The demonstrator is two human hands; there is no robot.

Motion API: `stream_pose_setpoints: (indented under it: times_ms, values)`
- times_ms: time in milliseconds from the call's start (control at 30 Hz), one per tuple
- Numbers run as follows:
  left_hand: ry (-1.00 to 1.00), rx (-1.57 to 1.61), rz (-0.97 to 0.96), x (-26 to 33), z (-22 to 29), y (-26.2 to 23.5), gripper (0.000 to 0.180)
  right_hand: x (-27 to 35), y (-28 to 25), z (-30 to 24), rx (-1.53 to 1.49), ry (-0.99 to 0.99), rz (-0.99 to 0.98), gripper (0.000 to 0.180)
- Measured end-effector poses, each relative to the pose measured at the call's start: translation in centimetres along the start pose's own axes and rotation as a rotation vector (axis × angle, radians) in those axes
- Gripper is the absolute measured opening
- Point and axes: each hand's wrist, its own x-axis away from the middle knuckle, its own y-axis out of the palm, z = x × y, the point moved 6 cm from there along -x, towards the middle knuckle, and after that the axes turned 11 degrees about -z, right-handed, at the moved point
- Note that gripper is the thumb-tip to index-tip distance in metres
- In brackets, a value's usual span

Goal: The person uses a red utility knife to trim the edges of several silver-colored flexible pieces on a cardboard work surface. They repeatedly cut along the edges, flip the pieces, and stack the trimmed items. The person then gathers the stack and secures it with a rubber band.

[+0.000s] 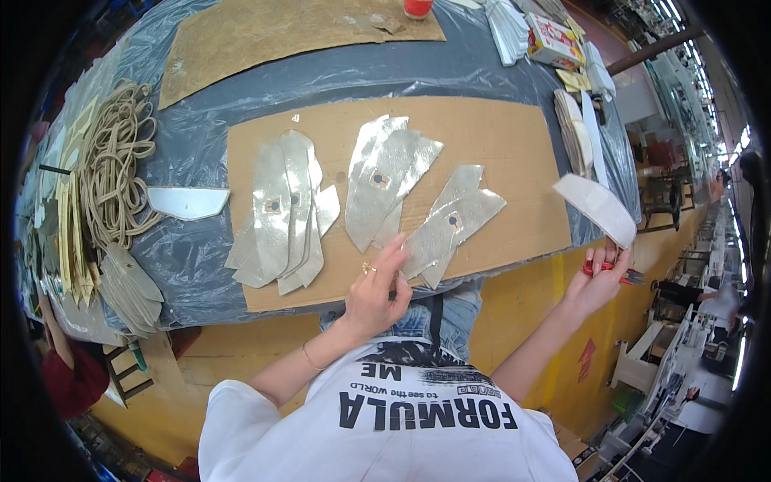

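Observation:
My right hand (596,281), off the table's right front edge, is closed on a white curved panel (598,210) held by its lower end. The same hand keeps red-handled snips (628,276) in the palm, their dark tips pointing right. My left hand (377,296) is at the cardboard's front edge with fingers loosely bent and apart. Its fingertips reach the near end of a small fan of silvery flat pieces (456,221); whether they touch is unclear. Two more overlapping groups, a middle stack (389,177) and a left stack (285,213), lie on the cardboard sheet (514,145).
A similar white panel (189,202) lies left of the cardboard. Coiled beige cord (116,165) and grey cut pieces (130,289) sit at the left edge. At the far right are a printed box (556,42) and stacked pale panels (572,128). A brown board (281,44) lies behind.

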Motion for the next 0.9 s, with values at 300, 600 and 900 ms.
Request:
stream_pose_setpoints:
  times_ms: [300,600,900]
  values:
    - [0.179,-0.030,0.210,0.4,2.1,-5.2,0.025,12.9,14.1,5.8,0.707,-0.563,-1.075,0.030]
    - [-0.012,-0.081,0.057,-4.4,0.9,-5.8,0.048,9.8,10.6,8.7,0.737,0.029,-0.790,0.025]
    - [-0.198,-0.154,-0.508,-8.5,1.0,3.6,0.085,5.5,6.3,10.2,0.782,0.582,-0.702,0.056]
